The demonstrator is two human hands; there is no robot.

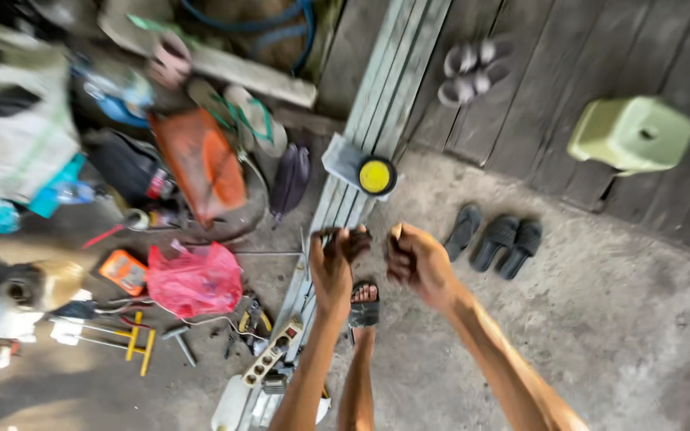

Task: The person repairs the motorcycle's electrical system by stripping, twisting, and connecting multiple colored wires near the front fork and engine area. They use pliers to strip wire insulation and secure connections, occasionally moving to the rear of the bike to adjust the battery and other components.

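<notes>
Lots of things lie on the gray floor, and the far left is the messiest part. There is a pile of cloth and bags [17,136] at the edge, all blurry. Below it sits a round tan thing [37,287], too blurry to name. A yellow tool [137,345] lies flat on the ground near it.

Next comes an orange bag [201,160], and under it a small orange meter [124,271] beside a crumpled pink plastic bag [195,279]. They seem to be spread out so each one is easy to grab. A white power strip [275,357] lies below them, right beside the long metal rails [361,136]. The rails run from the bottom up to the top, most likely laid flat because they are so long. A yellow round lid [376,176] sits on a gray box on top of the rails.

In the middle, the left hand [333,267] is curled tight around a small dark thing [354,239]. It is too small and blurry to name. The right hand [417,262] is just beside it, fingers bent in, pinching something light and small at its top. The two hands are close but not touching, held up over the rails. Below them is a foot in a sandal [363,305].

To the right, three black slippers [495,239] lie on the floor. A gray pair of sandals [469,70] rests on the dark wood boards. Far right stands a green plastic stool [631,134].
</notes>
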